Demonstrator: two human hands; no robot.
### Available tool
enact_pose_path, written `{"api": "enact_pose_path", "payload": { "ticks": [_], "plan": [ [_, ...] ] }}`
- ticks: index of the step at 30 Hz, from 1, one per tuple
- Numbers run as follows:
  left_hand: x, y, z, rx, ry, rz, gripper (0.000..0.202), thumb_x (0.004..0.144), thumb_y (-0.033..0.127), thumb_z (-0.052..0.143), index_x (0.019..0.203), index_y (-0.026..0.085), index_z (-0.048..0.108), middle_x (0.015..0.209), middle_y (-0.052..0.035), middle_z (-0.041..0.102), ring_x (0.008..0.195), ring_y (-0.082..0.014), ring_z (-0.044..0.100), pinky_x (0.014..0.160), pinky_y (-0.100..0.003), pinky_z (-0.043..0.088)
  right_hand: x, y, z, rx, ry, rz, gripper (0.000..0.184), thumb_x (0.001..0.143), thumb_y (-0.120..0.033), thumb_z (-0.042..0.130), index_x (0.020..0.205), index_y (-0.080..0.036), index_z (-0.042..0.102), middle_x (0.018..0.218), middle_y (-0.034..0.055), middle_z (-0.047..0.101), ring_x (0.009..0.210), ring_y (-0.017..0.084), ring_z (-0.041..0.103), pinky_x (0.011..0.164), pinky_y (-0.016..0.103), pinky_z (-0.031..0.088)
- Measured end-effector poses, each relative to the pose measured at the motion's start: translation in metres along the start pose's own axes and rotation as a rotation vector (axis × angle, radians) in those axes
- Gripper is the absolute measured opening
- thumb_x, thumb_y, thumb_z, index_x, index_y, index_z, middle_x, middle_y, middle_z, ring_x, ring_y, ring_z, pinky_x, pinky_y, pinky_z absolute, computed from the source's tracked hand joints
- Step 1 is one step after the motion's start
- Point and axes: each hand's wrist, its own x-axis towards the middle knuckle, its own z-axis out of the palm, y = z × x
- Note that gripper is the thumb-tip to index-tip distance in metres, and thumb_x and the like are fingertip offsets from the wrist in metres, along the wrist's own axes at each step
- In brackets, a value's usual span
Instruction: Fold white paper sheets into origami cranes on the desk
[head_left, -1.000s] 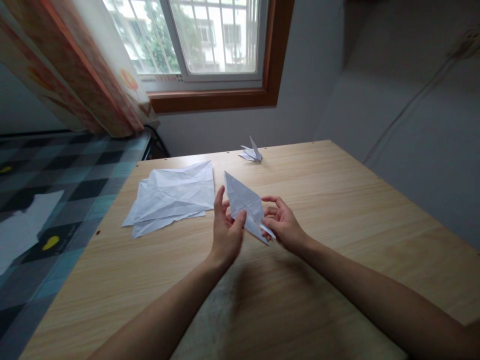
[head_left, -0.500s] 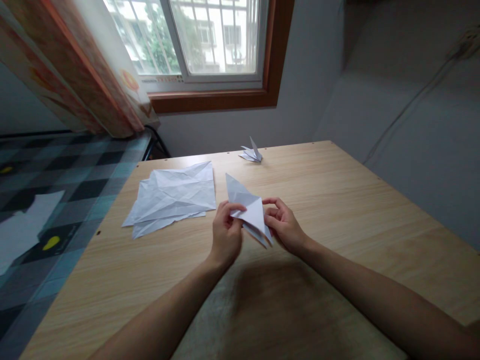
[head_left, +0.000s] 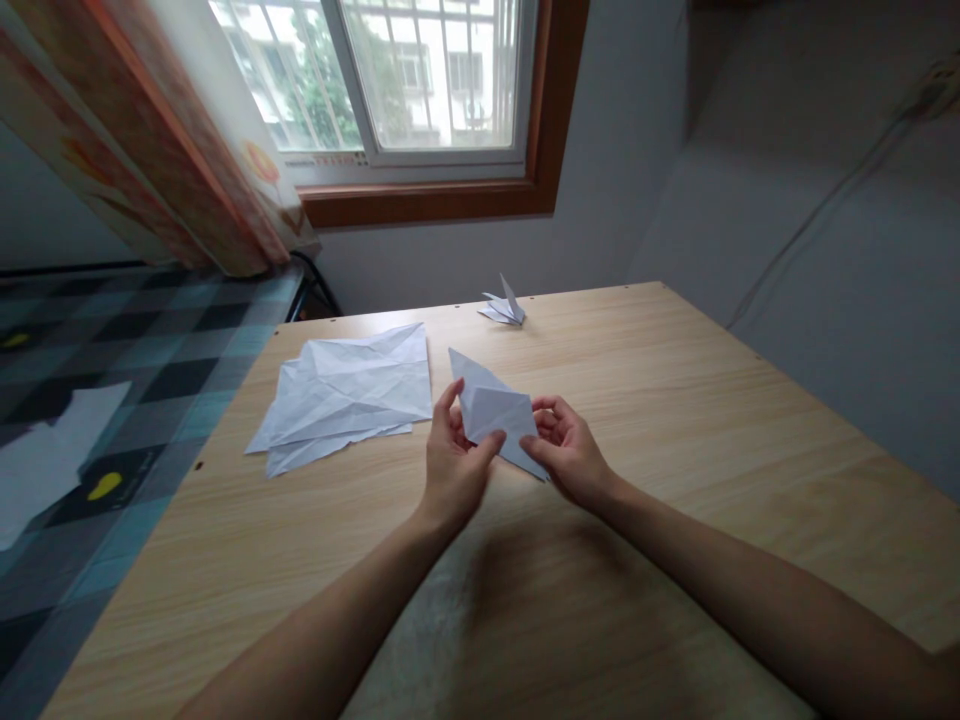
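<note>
Between my hands is a folded sheet of white paper (head_left: 495, 408), with one long point toward the upper left and a narrower tip toward the lower right. My left hand (head_left: 459, 452) grips its left side, thumb on the front near the lower edge and a fingertip at the upper left edge. On the right side my right hand (head_left: 568, 448) pinches it, thumb in front and the other fingers curled behind. A flap lies folded across the front. The paper's back is hidden from me.
Creased white sheets (head_left: 360, 385) lie stacked on the left of the wooden table (head_left: 712, 430). A small folded paper figure (head_left: 505, 306) stands near the far edge. Left of the table, more white paper (head_left: 52, 455) rests on a checked cloth (head_left: 150, 340). A window (head_left: 435, 80) is ahead.
The upper flap, which pointed down to the right, now lies folded up across the front. My left thumb has moved to the lower edge, and my right thumb now presses the front.
</note>
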Motion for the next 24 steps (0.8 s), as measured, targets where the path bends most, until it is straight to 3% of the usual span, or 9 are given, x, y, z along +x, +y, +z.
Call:
{"api": "enact_pose_path", "payload": {
  "ticks": [4,6,8,10,12,15,18,20,24],
  "plan": [
    [0.003,-0.003,-0.004,0.190,-0.014,-0.006,0.029,0.068,0.030,0.077,0.092,0.015,0.070,0.098,-0.0070,0.066,0.089,-0.0213,0.065,0.080,-0.033,0.053,0.001,0.001,-0.003,-0.064,0.073,-0.059,0.034,0.067,-0.030,0.083,0.088,-0.022,0.058,0.079,-0.0016,0.068,0.071,0.013,0.063,0.066,0.025,0.050],
    [0.003,-0.001,-0.007,0.315,0.025,0.072,0.024,0.069,0.032,0.077,0.086,0.017,0.073,0.116,-0.0097,0.063,0.108,-0.0265,0.061,0.095,-0.040,0.049,0.002,0.001,-0.005,-0.085,0.125,-0.084,0.033,0.066,-0.032,0.084,0.083,-0.022,0.058,0.076,-0.0021,0.066,0.068,0.013,0.062,0.066,0.026,0.050],
    [0.003,0.003,-0.008,0.421,0.062,0.138,0.021,0.067,0.031,0.080,0.084,0.019,0.075,0.136,-0.0102,0.055,0.128,-0.0309,0.049,0.111,-0.046,0.036,0.003,0.001,-0.005,-0.096,0.155,-0.101,0.034,0.065,-0.033,0.085,0.080,-0.022,0.057,0.074,-0.0026,0.065,0.066,0.013,0.060,0.064,0.027,0.050],
    [0.001,0.006,-0.008,0.464,0.065,0.161,0.019,0.067,0.031,0.080,0.081,0.019,0.076,0.146,-0.0094,0.049,0.137,-0.0329,0.041,0.117,-0.048,0.027,0.002,0.001,-0.004,-0.108,0.165,-0.112,0.033,0.064,-0.034,0.085,0.079,-0.022,0.057,0.072,-0.0030,0.063,0.064,0.013,0.059,0.063,0.028,0.050],
    [-0.001,0.007,-0.008,0.409,0.012,0.130,0.018,0.070,0.033,0.078,0.082,0.019,0.076,0.137,-0.0104,0.058,0.128,-0.0317,0.050,0.110,-0.047,0.036,0.000,0.001,-0.003,-0.127,0.163,-0.129,0.031,0.066,-0.034,0.084,0.078,-0.022,0.058,0.071,-0.0032,0.062,0.063,0.013,0.057,0.062,0.027,0.049],
    [-0.003,0.007,-0.005,0.251,-0.074,0.022,0.021,0.077,0.034,0.071,0.086,0.015,0.073,0.094,-0.0070,0.073,0.090,-0.0231,0.066,0.083,-0.036,0.052,-0.003,-0.001,-0.003,-0.185,0.156,-0.185,0.021,0.074,-0.035,0.078,0.080,-0.023,0.062,0.075,-0.0014,0.062,0.066,0.014,0.057,0.063,0.027,0.048],
    [-0.002,0.003,-0.003,0.090,-0.027,-0.046,0.024,0.076,0.035,0.072,0.088,0.014,0.067,0.079,-0.0032,0.071,0.071,-0.0167,0.064,0.067,-0.027,0.051,-0.003,-0.003,-0.005,-0.260,0.137,-0.268,0.015,0.082,-0.037,0.071,0.082,-0.023,0.067,0.094,0.0031,0.063,0.086,0.018,0.061,0.073,0.030,0.050],
    [0.001,0.000,-0.003,-0.024,0.005,-0.086,0.035,0.075,0.037,0.074,0.100,0.015,0.063,0.076,-0.0012,0.069,0.064,-0.0141,0.062,0.060,-0.024,0.049,-0.003,-0.004,-0.007,-0.285,0.084,-0.278,0.015,0.084,-0.038,0.069,0.084,-0.023,0.070,0.106,0.0051,0.063,0.100,0.021,0.061,0.082,0.032,0.051],
    [0.008,-0.007,-0.008,-0.144,-0.007,-0.147,0.065,0.078,0.041,0.072,0.135,0.021,0.047,0.063,0.0064,0.060,0.047,-0.0087,0.048,0.048,-0.019,0.039,-0.003,-0.006,-0.007,-0.240,-0.139,-0.179,0.020,0.086,-0.042,0.067,0.090,-0.023,0.070,0.114,0.0059,0.063,0.097,0.020,0.063,0.082,0.034,0.052]
  ]
}}
